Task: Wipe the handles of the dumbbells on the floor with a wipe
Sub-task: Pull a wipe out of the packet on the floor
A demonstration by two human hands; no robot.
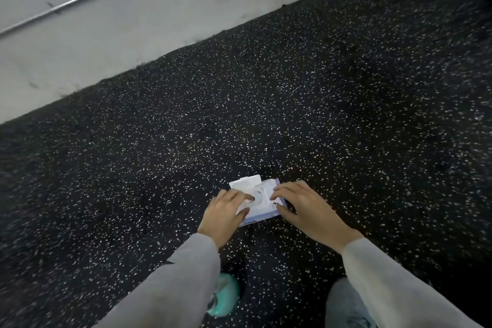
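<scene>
A white and pale blue pack of wipes (262, 202) lies on the black speckled floor, its flip lid (246, 183) standing open at the far side. My left hand (225, 214) rests on the pack's left side, with a fingertip at the round dispensing hole. On the right side lies my right hand (306, 208), fingers spread over the top and thumb at the near edge. No wipe shows out of the hole. No dumbbell is in view.
The black rubber floor (292, 101) with white flecks fills most of the view. A grey concrete strip (119, 21) with a metal rail runs along the upper left. A teal shoe (225, 295) and a jeans-clad knee (346, 303) sit near the bottom edge.
</scene>
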